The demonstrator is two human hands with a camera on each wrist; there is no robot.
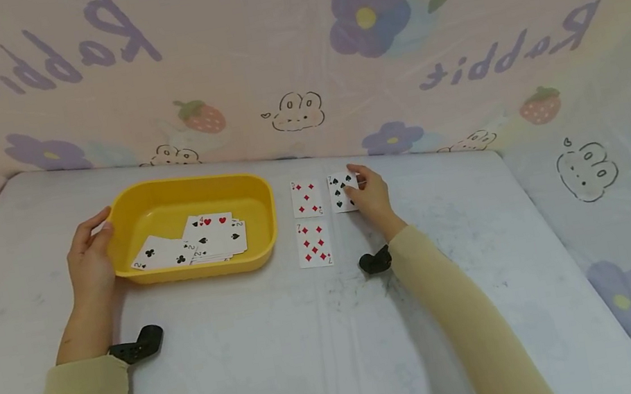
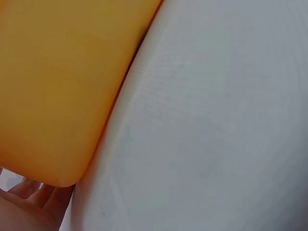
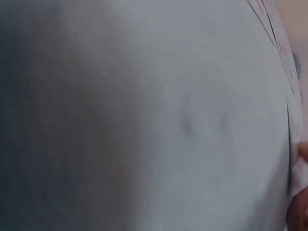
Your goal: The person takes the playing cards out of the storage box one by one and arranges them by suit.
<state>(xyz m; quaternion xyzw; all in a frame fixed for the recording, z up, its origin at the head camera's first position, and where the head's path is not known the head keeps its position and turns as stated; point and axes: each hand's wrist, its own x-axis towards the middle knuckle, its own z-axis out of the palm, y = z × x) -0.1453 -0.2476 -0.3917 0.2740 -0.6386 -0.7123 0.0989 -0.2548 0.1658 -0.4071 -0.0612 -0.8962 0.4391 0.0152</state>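
At the left end of a yellow plastic tray, my left hand grips the rim, thumb on top and fingers outside. The left wrist view shows those fingers against the tray's corner. Inside the tray lies a loose heap of playing cards, with twos of clubs and spades showing. To its right, my right hand pinches the seven of spades, thumb over its face. Close beside that card, the five of diamonds lies face up above the seven of diamonds.
All of this is on a white-covered table. A patterned cloth wall with rabbits and flowers rises at the table's back edge, and more of it hangs on the right. Each wrist wears a small black camera.
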